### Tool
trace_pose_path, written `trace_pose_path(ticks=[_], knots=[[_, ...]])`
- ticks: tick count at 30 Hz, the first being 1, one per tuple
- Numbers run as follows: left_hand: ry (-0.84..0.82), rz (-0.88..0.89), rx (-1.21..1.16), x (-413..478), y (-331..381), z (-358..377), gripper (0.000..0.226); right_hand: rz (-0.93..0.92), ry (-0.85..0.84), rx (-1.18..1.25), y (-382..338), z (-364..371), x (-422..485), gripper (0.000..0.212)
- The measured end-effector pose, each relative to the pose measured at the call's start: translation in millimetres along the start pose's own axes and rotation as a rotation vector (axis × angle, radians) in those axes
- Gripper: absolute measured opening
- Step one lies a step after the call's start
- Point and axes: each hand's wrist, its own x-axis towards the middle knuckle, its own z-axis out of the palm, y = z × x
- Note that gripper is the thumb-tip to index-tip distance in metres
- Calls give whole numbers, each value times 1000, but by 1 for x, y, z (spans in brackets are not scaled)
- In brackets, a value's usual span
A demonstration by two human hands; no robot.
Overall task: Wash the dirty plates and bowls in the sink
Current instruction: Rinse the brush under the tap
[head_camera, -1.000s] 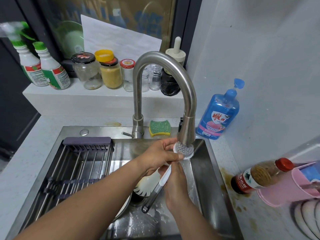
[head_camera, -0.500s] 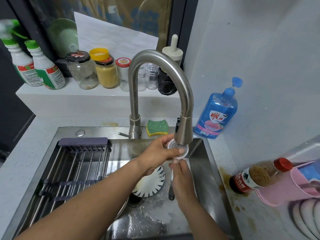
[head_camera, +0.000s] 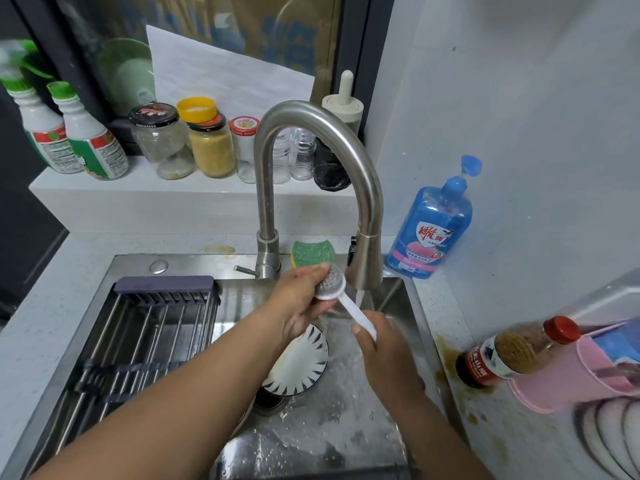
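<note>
Head view: at frame centre, beneath the running faucet (head_camera: 367,188), the left hand (head_camera: 298,306) has its grip curled round the white brush (head_camera: 330,287) head; the right hand (head_camera: 384,358) grip clamps its handle. Below, 1 striped plate (head_camera: 299,363) lies in the sink (head_camera: 138,265), beside the drain

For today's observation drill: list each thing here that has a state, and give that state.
Faucet: running, water streaming from the spout.
Brush: held at head and handle.
Left hand: grips the brush head.
Right hand: grips the brush handle.
Plate: lying in the sink, unheld.
Sauce bottle: capped.
</note>
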Motion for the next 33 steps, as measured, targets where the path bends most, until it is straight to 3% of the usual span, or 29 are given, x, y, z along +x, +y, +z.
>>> trace_pose_path(ticks=[4, 7, 10, 12, 14, 19, 21, 26, 28, 33], knots=[[-29, -79, -200, -1, -14, -16, 38, -17, -136, -90, -14, -23, 18, 16], [-115, -103, -36, -6, -32, -20, 40, 75, -224, -52, -26, -21, 24, 16], [-159, -143, 123, -13, -50, -14, 27, 360, -309, 319, -34, -15, 19, 9], [-165, -164, 212, -20, -56, -15, 19, 618, -359, 648, -38, -9, 15, 14], [-177, -168, 353, -24, -57, -20, 17, 815, -384, 813, -39, -2, 13, 18], [-92, -131, 549, -32, -50, -37, 17, 1040, -538, 1196, -60, -6, 4, 35], [-82, -116, 560, -37, -39, -41, 16, 1086, -509, 1304, -62, -3, 10, 40], [-83, -114, 484, -48, -9, -39, 26, 1162, -120, 1565, -47, 9, 39, 25], [-111, -110, 486, -55, 0, -34, 32, 1103, -74, 1606, -49, 4, 43, 13], [-186, -68, 531, -69, 19, -28, 44, 1079, -55, 1717, -56, 2, 36, 15]])
